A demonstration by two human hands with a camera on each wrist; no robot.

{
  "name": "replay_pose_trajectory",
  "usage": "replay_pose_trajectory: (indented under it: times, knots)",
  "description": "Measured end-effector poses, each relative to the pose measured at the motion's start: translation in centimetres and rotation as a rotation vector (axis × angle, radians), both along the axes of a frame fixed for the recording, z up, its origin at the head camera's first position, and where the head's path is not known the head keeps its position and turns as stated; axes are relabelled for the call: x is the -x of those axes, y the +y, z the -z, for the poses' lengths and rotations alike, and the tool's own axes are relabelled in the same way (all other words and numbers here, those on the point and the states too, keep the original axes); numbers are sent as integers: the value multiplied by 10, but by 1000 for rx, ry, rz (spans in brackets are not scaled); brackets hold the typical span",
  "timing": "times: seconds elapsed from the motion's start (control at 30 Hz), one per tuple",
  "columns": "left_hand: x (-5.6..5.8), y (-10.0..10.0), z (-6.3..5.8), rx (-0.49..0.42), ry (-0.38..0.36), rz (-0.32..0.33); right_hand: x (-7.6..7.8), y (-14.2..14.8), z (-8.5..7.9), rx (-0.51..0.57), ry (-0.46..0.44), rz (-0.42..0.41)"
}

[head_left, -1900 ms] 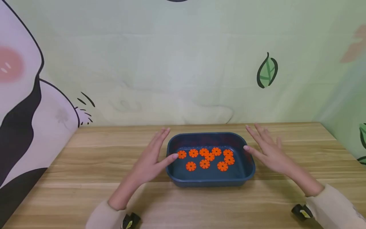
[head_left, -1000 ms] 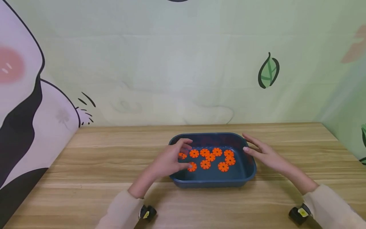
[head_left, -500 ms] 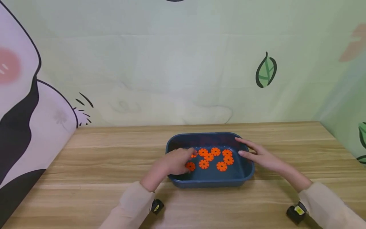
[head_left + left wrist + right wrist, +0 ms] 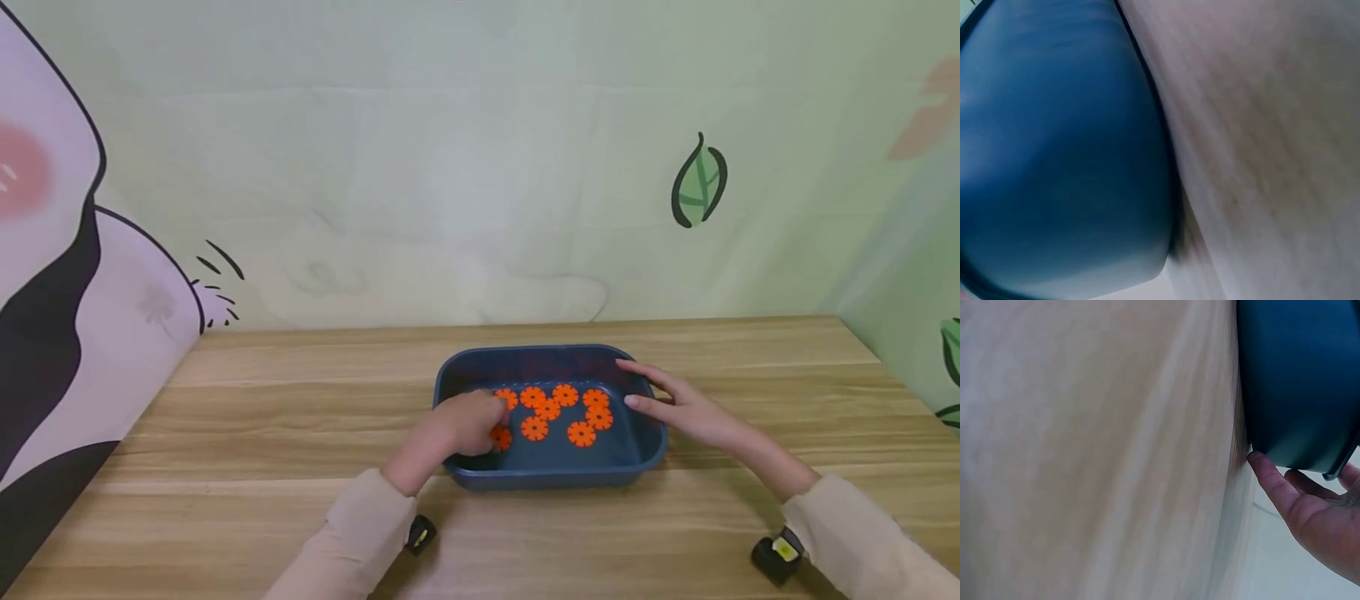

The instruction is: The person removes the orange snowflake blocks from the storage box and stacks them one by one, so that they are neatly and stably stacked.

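Observation:
A dark blue rectangular basin (image 4: 555, 480) stands on the table, with several orange notched discs (image 4: 581, 434) lying flat on its floor. My left hand (image 4: 468, 423) reaches over the left rim, fingers bent down among the leftmost discs. Its fingertips are hidden, so whether they pinch a disc cannot be told. At the basin's right end, my right hand (image 4: 697, 410) holds the rim, thumb and index finger over the inner side. The right wrist view shows other fingers of the right hand (image 4: 1322, 519) against the outer wall of the basin (image 4: 1300, 381). Only basin and table appear in the left wrist view.
The wood-grain table (image 4: 262, 417) extends on both sides of the basin and in front of it. Behind stands a pale green backdrop (image 4: 450, 167) with a printed leaf and a cartoon animal. Black wrist cameras (image 4: 777, 557) sit below both sleeves.
My left hand has moved right from outside the basin, down into it, and its fingers have bent. My right hand has come in from beside the basin onto its right rim.

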State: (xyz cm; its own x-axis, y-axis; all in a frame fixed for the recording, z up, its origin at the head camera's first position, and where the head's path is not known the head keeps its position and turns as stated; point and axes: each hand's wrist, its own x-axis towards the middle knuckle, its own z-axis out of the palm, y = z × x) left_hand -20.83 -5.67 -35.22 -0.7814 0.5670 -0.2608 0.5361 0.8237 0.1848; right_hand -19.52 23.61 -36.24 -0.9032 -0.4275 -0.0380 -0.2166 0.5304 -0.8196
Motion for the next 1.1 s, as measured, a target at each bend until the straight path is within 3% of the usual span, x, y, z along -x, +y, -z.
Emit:
replay_pose_trajectory:
  times: [1.1]
  knots:
    - [0, 1, 2, -20, -3, 2, -1, -1, -1, -31, 9, 4]
